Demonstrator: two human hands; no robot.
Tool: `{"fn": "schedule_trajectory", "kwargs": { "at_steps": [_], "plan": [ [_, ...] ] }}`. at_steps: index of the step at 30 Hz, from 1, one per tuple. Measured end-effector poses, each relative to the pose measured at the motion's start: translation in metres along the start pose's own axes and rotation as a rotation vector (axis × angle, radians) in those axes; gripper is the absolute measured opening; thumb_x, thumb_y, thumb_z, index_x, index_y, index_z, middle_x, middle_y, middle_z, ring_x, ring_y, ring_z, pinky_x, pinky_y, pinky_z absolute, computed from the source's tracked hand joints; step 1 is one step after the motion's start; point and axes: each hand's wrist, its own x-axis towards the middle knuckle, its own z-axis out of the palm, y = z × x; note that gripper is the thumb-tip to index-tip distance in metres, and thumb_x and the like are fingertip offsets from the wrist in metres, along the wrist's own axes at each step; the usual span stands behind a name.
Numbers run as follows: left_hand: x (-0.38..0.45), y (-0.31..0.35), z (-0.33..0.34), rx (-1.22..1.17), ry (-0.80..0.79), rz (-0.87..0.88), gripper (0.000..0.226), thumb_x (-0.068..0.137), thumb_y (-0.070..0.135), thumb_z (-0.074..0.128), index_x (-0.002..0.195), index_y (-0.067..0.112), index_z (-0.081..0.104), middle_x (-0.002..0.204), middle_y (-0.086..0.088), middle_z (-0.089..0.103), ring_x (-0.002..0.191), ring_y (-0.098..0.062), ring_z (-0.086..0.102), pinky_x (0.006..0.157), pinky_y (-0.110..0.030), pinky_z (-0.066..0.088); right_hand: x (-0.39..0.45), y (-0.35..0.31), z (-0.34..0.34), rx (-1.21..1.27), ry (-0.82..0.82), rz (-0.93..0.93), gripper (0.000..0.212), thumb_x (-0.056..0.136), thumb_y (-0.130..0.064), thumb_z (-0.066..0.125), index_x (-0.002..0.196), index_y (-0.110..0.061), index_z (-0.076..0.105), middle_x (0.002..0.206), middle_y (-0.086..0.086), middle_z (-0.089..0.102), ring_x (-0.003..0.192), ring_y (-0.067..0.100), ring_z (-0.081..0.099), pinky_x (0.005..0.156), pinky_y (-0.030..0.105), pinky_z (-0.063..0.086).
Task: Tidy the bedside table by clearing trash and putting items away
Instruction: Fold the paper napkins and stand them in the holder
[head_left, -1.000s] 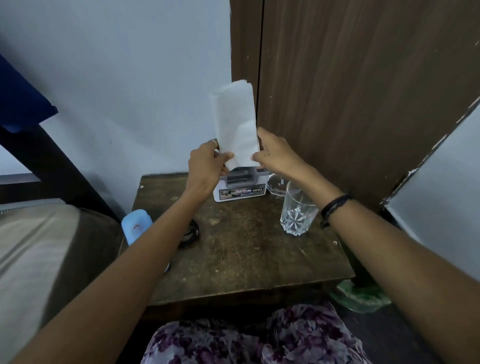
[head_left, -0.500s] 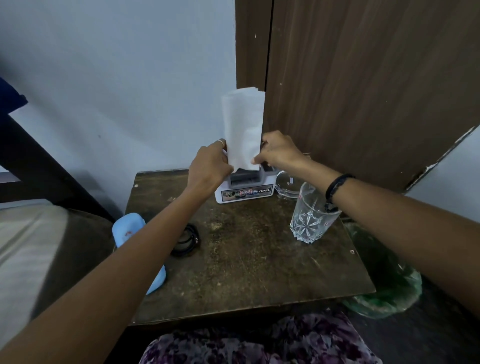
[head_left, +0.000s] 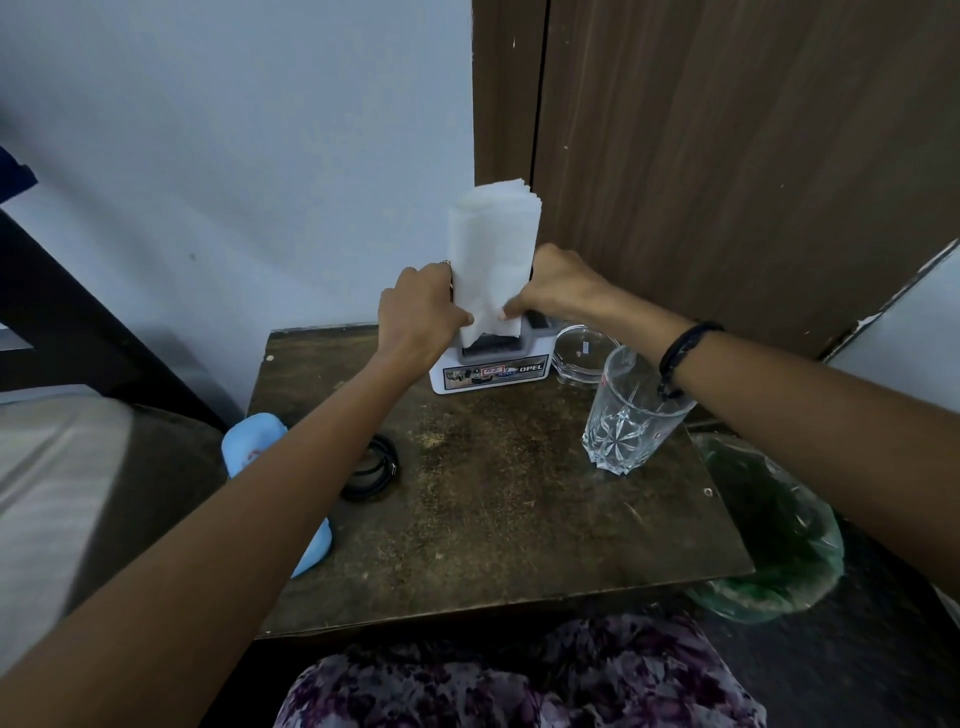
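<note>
Head view: left hand (head_left: 418, 306) and right hand (head_left: 558, 286) pinch upright napkins (head_left: 493, 249) over holder (head_left: 493, 366).

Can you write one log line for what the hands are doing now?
left hand: holds napkin stack | right hand: holds it too | over white holder | glass tumbler: untouched

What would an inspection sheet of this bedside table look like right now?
Surface: dark wooden bedside table, worn and speckled.
Job's things: stack of folded white napkins held upright over a white napkin holder.
Clutter: cut-glass tumbler, clear glass bowl, light blue case at the left edge.
Grippers: left hand and right hand pinch the napkins from either side.
Cables: coiled black cable.
Surroundings: brown wooden door, pale wall, green plastic bag on the floor.
</note>
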Motion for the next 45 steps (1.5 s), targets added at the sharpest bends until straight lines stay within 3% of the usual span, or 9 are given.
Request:
{"fn": "schedule_trajectory", "kwargs": {
  "at_steps": [5,13,18,21,25,29,33,38,45],
  "plan": [
    [0.007,0.002,-0.005,0.016,-0.077,0.003,0.025,0.076,0.015,0.071,0.093,0.001,0.058,0.1,-0.018,0.065,0.097,-0.035,0.056,0.08,-0.041,0.048,0.0,0.0,-0.01,0.088,0.004,-0.037,0.051,0.075,-0.01,0.075,0.122,-0.005,0.056,0.125,0.01,0.06,0.116,0.024,0.056,0.091,0.026,0.042],
    [0.021,0.005,-0.008,-0.02,-0.327,-0.07,0.04,0.081,0.013,0.066,0.117,0.0,0.054,0.118,-0.02,0.059,0.109,-0.035,0.054,0.096,-0.043,0.045,0.0,0.005,-0.002,0.12,-0.165,-0.038,0.048,0.077,-0.015,0.069,0.123,-0.013,0.056,0.124,0.008,0.059,0.114,0.024,0.055,0.102,0.042,0.044],
    [0.02,-0.001,-0.008,-0.198,-0.431,-0.075,0.036,0.085,0.011,0.06,0.119,-0.001,0.054,0.119,-0.021,0.058,0.097,-0.028,0.052,0.088,-0.039,0.043,-0.001,0.009,-0.002,0.148,-0.246,-0.033,0.047,0.085,-0.017,0.06,0.131,-0.016,0.048,0.124,-0.001,0.054,0.113,0.017,0.049,0.098,0.03,0.039],
    [0.021,-0.002,-0.006,-0.23,-0.444,-0.097,0.037,0.086,0.013,0.059,0.121,0.002,0.053,0.121,-0.018,0.057,0.102,-0.03,0.053,0.093,-0.041,0.043,0.0,0.007,-0.002,0.134,-0.283,-0.036,0.044,0.088,-0.019,0.055,0.131,-0.015,0.046,0.126,0.001,0.053,0.113,0.018,0.048,0.099,0.032,0.039],
    [0.023,-0.006,-0.005,-0.177,-0.428,-0.088,0.045,0.078,0.026,0.063,0.117,0.005,0.056,0.118,-0.016,0.06,0.108,-0.034,0.054,0.101,-0.05,0.04,0.0,0.003,-0.005,0.13,-0.322,-0.048,0.043,0.091,-0.013,0.052,0.133,-0.01,0.042,0.117,-0.001,0.049,0.107,0.017,0.047,0.089,0.027,0.037],
    [0.026,-0.009,0.005,0.025,-0.352,-0.011,0.043,0.083,0.025,0.063,0.12,0.008,0.052,0.119,-0.013,0.06,0.111,-0.033,0.052,0.104,-0.047,0.033,0.003,0.007,-0.003,0.06,-0.318,-0.044,0.048,0.089,-0.013,0.057,0.134,-0.01,0.044,0.129,0.003,0.053,0.117,0.021,0.049,0.104,0.033,0.038],
    [0.02,-0.005,0.008,0.182,-0.198,0.058,0.024,0.084,0.024,0.06,0.1,0.009,0.054,0.095,-0.006,0.055,0.105,-0.029,0.051,0.088,-0.041,0.024,0.005,0.011,0.003,-0.064,-0.205,-0.115,0.044,0.089,-0.017,0.059,0.131,-0.007,0.049,0.131,0.012,0.055,0.119,0.029,0.052,0.103,0.037,0.041],
    [0.011,-0.001,0.007,0.125,-0.118,0.046,0.01,0.085,0.015,0.055,0.086,0.012,0.045,0.086,-0.005,0.051,0.086,-0.024,0.043,0.08,-0.037,0.016,0.005,0.015,0.008,-0.219,-0.161,-0.205,0.041,0.094,-0.031,0.051,0.129,-0.009,0.051,0.128,0.016,0.056,0.116,0.031,0.052,0.105,0.049,0.036],
    [0.007,-0.003,0.015,0.172,-0.077,0.069,0.014,0.083,0.004,0.052,0.086,0.012,0.041,0.079,-0.007,0.049,0.09,-0.031,0.049,0.078,-0.033,0.017,0.01,0.013,0.006,-0.272,-0.103,-0.176,0.038,0.077,-0.023,0.072,0.108,-0.004,0.061,0.096,0.007,0.058,0.095,0.029,0.06,0.076,0.031,0.045]
  ]
}}
